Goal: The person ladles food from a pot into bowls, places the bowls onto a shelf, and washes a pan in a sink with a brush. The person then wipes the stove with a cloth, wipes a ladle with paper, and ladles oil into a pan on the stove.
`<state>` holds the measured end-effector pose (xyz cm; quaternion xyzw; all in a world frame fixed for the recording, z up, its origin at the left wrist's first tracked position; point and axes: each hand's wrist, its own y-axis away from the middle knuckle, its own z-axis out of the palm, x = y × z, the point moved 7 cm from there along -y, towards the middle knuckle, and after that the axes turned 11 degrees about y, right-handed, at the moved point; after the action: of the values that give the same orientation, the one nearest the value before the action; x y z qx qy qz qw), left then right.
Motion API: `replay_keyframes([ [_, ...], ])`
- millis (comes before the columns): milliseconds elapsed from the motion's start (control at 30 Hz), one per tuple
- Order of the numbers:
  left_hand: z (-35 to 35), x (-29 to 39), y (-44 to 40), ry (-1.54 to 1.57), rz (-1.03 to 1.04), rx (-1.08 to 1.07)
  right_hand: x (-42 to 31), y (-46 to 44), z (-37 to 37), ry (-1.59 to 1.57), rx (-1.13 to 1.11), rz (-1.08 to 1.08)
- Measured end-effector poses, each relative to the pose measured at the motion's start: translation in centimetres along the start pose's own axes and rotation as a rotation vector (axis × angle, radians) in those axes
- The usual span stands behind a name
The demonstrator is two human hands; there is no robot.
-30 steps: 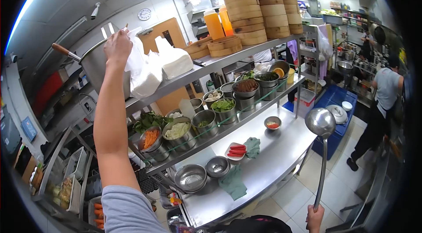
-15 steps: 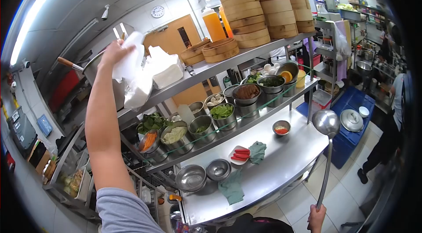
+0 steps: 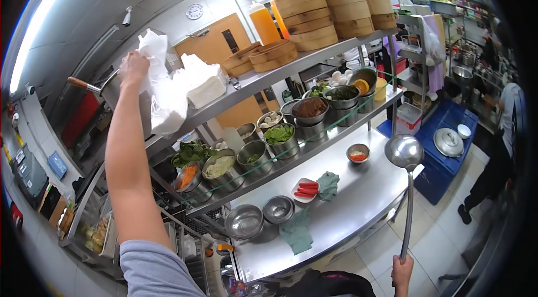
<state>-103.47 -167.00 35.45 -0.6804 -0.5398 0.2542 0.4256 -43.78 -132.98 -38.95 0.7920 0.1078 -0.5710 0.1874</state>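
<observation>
My left hand (image 3: 133, 67) is raised high at the left with its fingers curled. It appears closed on the edge of a white plastic bag (image 3: 159, 61), which hangs over the front of the upper shelf; the fingertips are partly hidden. Just beside this hand is a large metal pot (image 3: 110, 88), with a wooden handle (image 3: 84, 83) sticking out to its left. Low at the right, my right hand (image 3: 402, 270) is wrapped round the long handle of a metal ladle (image 3: 404, 152), held upright with its bowl at the top.
Bamboo steamers (image 3: 300, 5) and orange squeeze bottles (image 3: 263, 23) stand on the upper shelf (image 3: 246, 91). Several metal containers of vegetables (image 3: 280, 135) fill the shelf below. Two bowls (image 3: 244, 222), green cloths (image 3: 296, 233) and a plate of red pieces (image 3: 306, 189) occupy the steel table (image 3: 358, 207). A co-worker (image 3: 493, 168) stands right.
My left hand has moved left, and the upper part of the white plastic bag has shifted left with it. The ladle has moved slightly left, still in my right hand. The view has shifted a little.
</observation>
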Motion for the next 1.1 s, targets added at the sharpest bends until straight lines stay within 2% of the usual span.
replay_keyframes([
  [133,0.4,-1.6,-0.7,0.086,-0.100,0.105,3.6,0.1,0.0,0.055,0.030,-0.049],
  [200,0.3,-2.6,-1.8,0.084,-0.069,0.180,6.1,-0.3,0.2,0.139,0.066,-0.143],
  [300,-2.3,-1.6,-1.1,0.200,-0.048,0.457,3.6,1.7,-0.2,0.108,0.060,-0.078],
  [367,-2.0,-3.1,-3.6,0.267,0.195,0.859,0.2,2.7,0.1,0.139,0.077,-0.109],
  [433,-3.4,-1.5,-1.9,0.471,0.302,1.092,-1.0,3.8,-0.6,0.246,0.117,-0.151],
  [533,-7.7,6.9,11.4,0.985,0.607,0.831,-3.1,4.8,-0.8,0.437,0.162,-0.132],
  [600,-3.3,9.9,20.0,1.130,0.667,0.599,-4.8,5.2,-0.5,0.480,0.176,-0.159],
  [700,-2.4,19.0,35.1,1.354,0.946,0.390,-7.4,5.7,0.1,0.554,0.164,-0.195],
  [733,0.1,21.4,38.5,1.557,0.997,0.172,-8.2,5.9,0.2,0.559,0.172,-0.194],
  [800,5.1,25.5,46.5,1.483,1.014,-0.231,-10.2,6.5,0.8,0.674,0.191,-0.286],
  [867,3.4,27.8,49.9,1.186,1.156,-0.225,-11.2,7.0,0.6,0.690,0.221,-0.339],
  [967,5.9,27.9,46.8,1.392,0.937,-0.268,-11.3,7.5,0.7,0.720,0.214,-0.382],
  [1000,8.2,28.3,45.5,1.560,0.799,-0.423,-11.4,7.7,0.5,0.725,0.213,-0.382],
  [1067,17.0,28.9,44.6,1.715,0.398,-1.161,-12.1,8.2,0.0,0.752,0.243,-0.415],
  [1100,16.3,28.5,44.8,1.714,0.381,-1.160,-11.9,8.3,0.0,0.760,0.231,-0.418],
])
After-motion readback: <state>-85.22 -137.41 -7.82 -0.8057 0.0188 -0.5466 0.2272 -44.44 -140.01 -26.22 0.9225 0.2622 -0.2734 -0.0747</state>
